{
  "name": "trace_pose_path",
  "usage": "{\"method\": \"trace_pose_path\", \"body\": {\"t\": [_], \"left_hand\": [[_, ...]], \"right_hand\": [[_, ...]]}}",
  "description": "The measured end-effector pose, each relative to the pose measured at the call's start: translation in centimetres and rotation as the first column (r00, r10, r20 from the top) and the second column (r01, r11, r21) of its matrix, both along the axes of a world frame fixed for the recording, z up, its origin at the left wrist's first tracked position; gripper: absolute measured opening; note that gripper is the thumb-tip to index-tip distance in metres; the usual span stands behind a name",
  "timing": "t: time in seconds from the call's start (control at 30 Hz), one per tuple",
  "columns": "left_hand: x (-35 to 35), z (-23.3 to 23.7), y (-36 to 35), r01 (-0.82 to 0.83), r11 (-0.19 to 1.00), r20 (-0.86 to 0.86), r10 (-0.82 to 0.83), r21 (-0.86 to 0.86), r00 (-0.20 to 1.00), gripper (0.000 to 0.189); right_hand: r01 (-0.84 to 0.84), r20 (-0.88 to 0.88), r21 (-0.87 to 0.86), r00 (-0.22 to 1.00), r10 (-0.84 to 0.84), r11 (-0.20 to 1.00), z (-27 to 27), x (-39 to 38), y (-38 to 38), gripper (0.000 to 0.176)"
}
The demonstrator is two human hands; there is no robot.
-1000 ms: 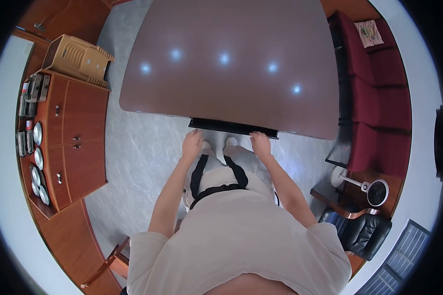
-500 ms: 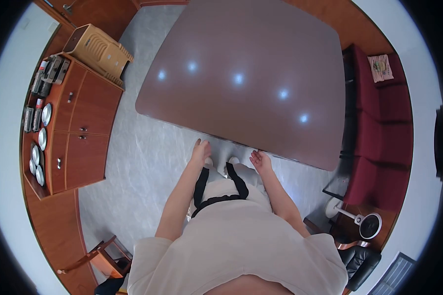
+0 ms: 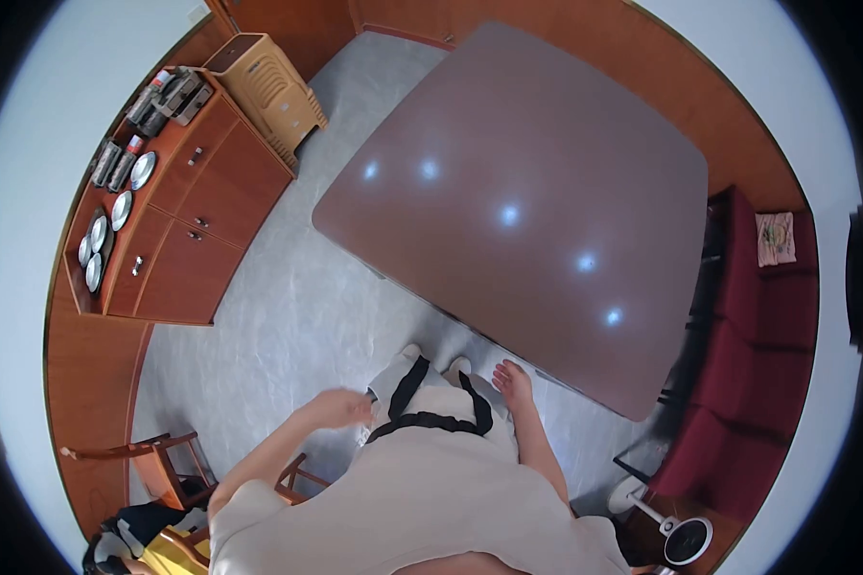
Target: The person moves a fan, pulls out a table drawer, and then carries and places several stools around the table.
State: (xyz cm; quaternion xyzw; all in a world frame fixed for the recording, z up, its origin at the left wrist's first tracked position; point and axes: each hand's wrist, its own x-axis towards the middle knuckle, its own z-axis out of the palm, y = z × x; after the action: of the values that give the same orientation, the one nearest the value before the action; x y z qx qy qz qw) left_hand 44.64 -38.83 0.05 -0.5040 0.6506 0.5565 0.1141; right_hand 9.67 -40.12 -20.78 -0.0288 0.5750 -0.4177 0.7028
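My right hand (image 3: pixel 514 383) is open, palm turned up, its fingers stretched just short of the near edge of the large brown table (image 3: pixel 566 125). It holds nothing. My left hand (image 3: pixel 343 409) hangs beside my left hip, well back from the table, and motion smears its fingers. Below both hands are my light trousers with a dark strap (image 3: pixel 409 383) down each side.
To the left stands a wooden cabinet (image 3: pixel 187 268) with metal plates (image 3: pixel 122 209) on top, and stacked tan plastic stools (image 3: pixel 273 91) beyond it. Dark red chairs (image 3: pixel 729 379) line the right side. A wooden chair (image 3: pixel 158 470) stands at lower left, a white fan (image 3: pixel 686 540) at lower right.
The view has turned, so the table now sits lower and farther right. My left hand has drawn back from the table edge toward my hip; my right hand stays near the edge.
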Motion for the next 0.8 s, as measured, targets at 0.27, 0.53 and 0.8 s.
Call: {"method": "trace_pose_path", "body": {"t": [0.27, 0.53, 0.8], "left_hand": [[-3.3, 9.0, 3.1, 0.042, 0.943, 0.111, -0.083, 0.331, 0.990, 0.026], [-2.2, 3.9, 14.1, -0.500, 0.761, 0.091, 0.512, 0.412, 0.854, 0.025], [1.2, 5.3, 14.4, -0.524, 0.721, 0.226, 0.476, 0.454, 0.850, 0.024]], "right_hand": [[-0.128, -0.048, -0.004, 0.991, 0.127, 0.992, 0.2, 1.1, 1.5, 0.030], [-0.300, 0.011, 0.030, 0.954, 0.300, 0.953, -1.7, 1.3, 3.2, 0.029], [-0.390, -0.131, 0.062, 0.909, 0.395, 0.919, -1.3, 3.3, 2.4, 0.029]]}}
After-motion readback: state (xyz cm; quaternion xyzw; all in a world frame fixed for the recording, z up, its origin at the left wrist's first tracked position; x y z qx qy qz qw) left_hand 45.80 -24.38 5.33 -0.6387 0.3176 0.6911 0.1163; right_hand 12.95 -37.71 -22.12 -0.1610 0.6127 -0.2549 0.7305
